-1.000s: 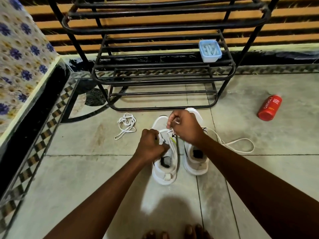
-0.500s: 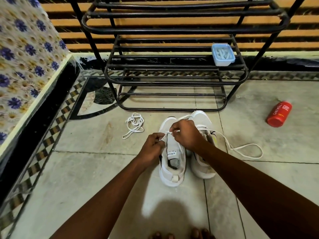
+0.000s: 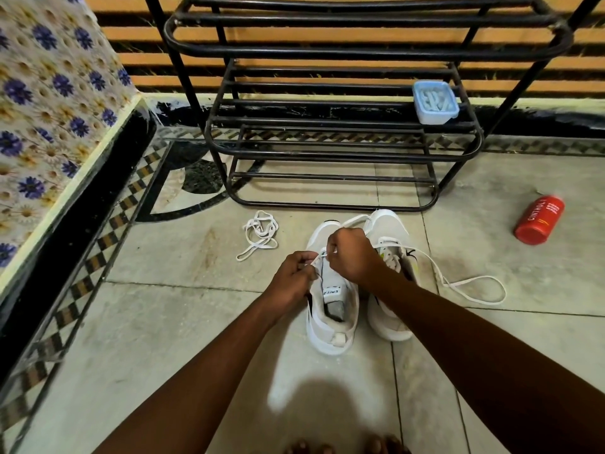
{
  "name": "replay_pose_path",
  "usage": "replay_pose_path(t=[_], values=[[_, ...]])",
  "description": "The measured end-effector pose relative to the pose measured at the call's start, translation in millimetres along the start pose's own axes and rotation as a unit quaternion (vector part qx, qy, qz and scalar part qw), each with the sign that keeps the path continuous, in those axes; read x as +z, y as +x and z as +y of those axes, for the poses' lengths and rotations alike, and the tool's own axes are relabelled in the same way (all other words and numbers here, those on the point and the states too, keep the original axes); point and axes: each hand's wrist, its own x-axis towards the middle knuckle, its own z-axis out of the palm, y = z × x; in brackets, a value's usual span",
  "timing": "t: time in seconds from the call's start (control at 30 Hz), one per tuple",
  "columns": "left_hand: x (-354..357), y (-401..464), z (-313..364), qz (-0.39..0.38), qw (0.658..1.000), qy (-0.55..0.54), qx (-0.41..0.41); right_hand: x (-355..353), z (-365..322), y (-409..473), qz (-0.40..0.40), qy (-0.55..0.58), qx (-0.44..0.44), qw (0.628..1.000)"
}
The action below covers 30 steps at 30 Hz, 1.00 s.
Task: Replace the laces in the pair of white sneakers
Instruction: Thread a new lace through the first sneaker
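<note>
left hand: fingers curled, pinching a white lace at the left edge of the left sneaker's eyelets
right hand: closed fist-like, pinching the same lace just right of the left hand, over the shoe's front half
left sneaker: on the floor under both hands, heel toward the person; tongue label has dark print, too blurred to read for sure
right sneaker: touching the left one, partly under the right wrist; black mark and yellow patch on its side
long lace: runs from the right sneaker out to the right of the right hand, looping on the tile
loose lace: bundled on the floor, up-left of the left hand, apart from the shoes
red bottle: lying well right of the right hand; white lettering, seen at an angle, reads roughly "CINTHOL"
blue tub: on the black rack beyond the hands; no text legible
floor: pale tile, patterned border at left
</note>
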Motion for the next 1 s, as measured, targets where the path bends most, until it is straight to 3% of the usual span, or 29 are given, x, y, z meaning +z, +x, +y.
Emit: replay_pose_path(t=[0.4,0.77,1.0], values=[[2.3,0.0,-0.6,-0.017,1.0,0.004,0.015,-1.8,-7.8,2.7,-0.015,-0.051,-0.004,0.999],[4.3,4.9,5.1,-0.057,0.998,0.024,0.026,5.4,-5.5,-2.7,0.012,0.0,0.054,0.998],[4.2,12.7,4.3,-0.068,0.997,0.024,0.03,11.3,-6.1,-14.5,0.097,-0.018,0.039,0.994]])
